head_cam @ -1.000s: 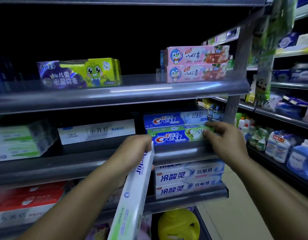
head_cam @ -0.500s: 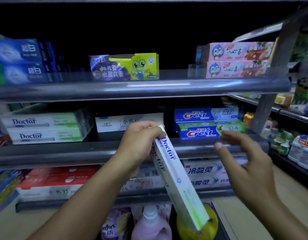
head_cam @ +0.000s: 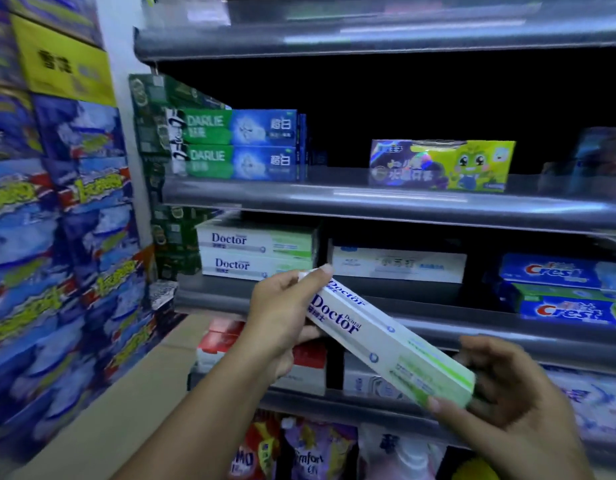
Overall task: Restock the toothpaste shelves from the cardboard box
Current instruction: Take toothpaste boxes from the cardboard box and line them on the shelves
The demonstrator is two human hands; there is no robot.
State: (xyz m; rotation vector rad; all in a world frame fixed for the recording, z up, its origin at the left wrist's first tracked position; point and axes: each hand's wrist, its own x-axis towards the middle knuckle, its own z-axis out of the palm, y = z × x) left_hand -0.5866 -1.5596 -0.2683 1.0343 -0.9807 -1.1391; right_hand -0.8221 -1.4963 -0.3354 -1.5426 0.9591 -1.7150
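Long white-green cardboard Doctor toothpaste box (head_cam: 386,341) slants 10 to 4 o'clock; left hand (head_cam: 286,317) grips top end; right hand (head_cam: 507,393) pinches green end.

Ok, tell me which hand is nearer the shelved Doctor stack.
Left. The left hand grips the box just below the stack; the right hand holds its far end, lower and farther right.

"Doctor" on held box (head_cam: 386,344); DARLIE boxes (head_cam: 237,145)
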